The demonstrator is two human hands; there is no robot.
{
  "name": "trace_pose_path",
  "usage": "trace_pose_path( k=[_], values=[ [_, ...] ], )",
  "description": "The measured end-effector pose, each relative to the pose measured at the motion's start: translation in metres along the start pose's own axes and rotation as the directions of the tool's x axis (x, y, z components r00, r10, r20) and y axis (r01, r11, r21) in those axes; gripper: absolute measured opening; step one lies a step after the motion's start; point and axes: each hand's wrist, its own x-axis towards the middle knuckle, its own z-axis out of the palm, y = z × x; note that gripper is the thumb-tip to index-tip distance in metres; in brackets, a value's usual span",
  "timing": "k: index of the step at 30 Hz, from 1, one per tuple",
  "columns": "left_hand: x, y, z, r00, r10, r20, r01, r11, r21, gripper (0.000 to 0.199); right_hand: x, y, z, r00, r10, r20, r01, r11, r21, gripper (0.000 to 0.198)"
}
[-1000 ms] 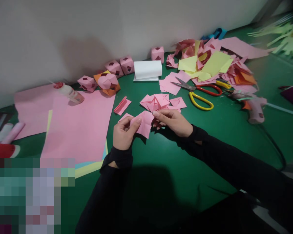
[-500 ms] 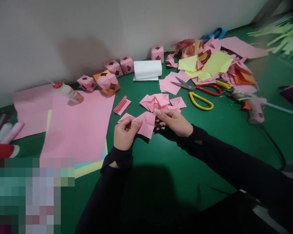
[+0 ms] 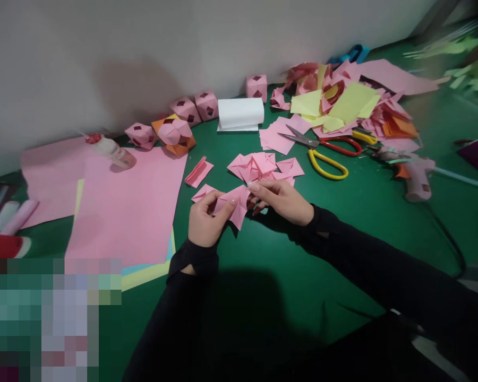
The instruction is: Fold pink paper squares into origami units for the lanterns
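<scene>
A creased square of pink paper (image 3: 239,204) is held between my two hands just over the green table. My left hand (image 3: 206,218) pinches its left side, thumb on top. At the upper right corner, the thumb and fingers of my right hand (image 3: 281,199) close on the paper's edge. Just beyond lie folded pink paper pieces (image 3: 257,165) in a loose heap. A narrow folded pink strip (image 3: 199,172) rests to their left, and another folded piece (image 3: 203,192) lies partly behind my left hand.
Scissors (image 3: 314,144) with red and yellow handles lie right of the heap, near a hot glue gun (image 3: 416,172). Paper scraps (image 3: 350,103) pile up behind. Pink paper cubes (image 3: 185,110) line the wall. Large pink sheets (image 3: 127,207) and a bottle (image 3: 113,151) are on the left.
The pink square has bent and tilted between my hands, its lower corner now more pointed. My left hand has shifted slightly right; my right hand has moved slightly left.
</scene>
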Motion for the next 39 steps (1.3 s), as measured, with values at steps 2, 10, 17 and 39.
trace_pose_path(
  k=[2, 10, 17, 39],
  values=[
    [-0.001, 0.003, 0.001, 1.0, -0.018, 0.001, 0.018, 1.0, 0.007, 0.022, 0.0, 0.0, 0.0, 1.0, -0.003, 0.001, 0.003, 1.0, -0.001, 0.044],
    [-0.003, 0.012, 0.005, 0.995, -0.083, 0.051, 0.09, 0.983, -0.157, 0.022, 0.0, 0.001, -0.002, 0.997, -0.035, 0.074, 0.042, 0.994, -0.103, 0.043],
    [0.0, 0.0, 0.007, 0.991, -0.127, 0.047, 0.133, 0.974, -0.183, 0.025, -0.001, 0.004, -0.001, 0.994, -0.05, 0.101, 0.07, 0.976, -0.205, 0.032],
    [-0.002, 0.007, 0.004, 0.997, -0.069, 0.028, 0.07, 0.995, -0.07, 0.026, -0.009, 0.012, 0.014, 0.989, -0.143, -0.047, 0.109, 0.894, -0.435, 0.025]
  ],
)
